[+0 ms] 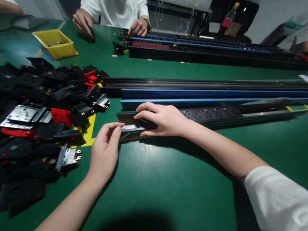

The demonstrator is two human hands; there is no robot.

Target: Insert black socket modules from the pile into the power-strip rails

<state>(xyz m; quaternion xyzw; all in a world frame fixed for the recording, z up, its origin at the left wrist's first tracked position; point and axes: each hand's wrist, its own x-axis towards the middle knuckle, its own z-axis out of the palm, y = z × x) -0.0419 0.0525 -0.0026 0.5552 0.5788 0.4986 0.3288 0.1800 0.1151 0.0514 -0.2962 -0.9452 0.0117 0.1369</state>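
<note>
A long black channel (269, 115) lies across the green table, with a row of black socket modules (212, 113) seated in its middle. My left hand (104, 147) pinches the channel's left end between thumb and fingers. Over the channel, just right of that end, my right hand (163, 120) curls its fingers around a dark socket module (147, 123), which is mostly hidden under them. Right behind the channel run blue strips (198, 98). A large heap of black and red modules (38, 131) spreads to the left of my hands.
A yellow bin (56, 45) with small metal parts stands at the back left. Across the green table (161, 193), a person in a white shirt (114, 3) has both hands near another long black assembly (190, 52). Further black rails (225, 83) lie behind the blue strips.
</note>
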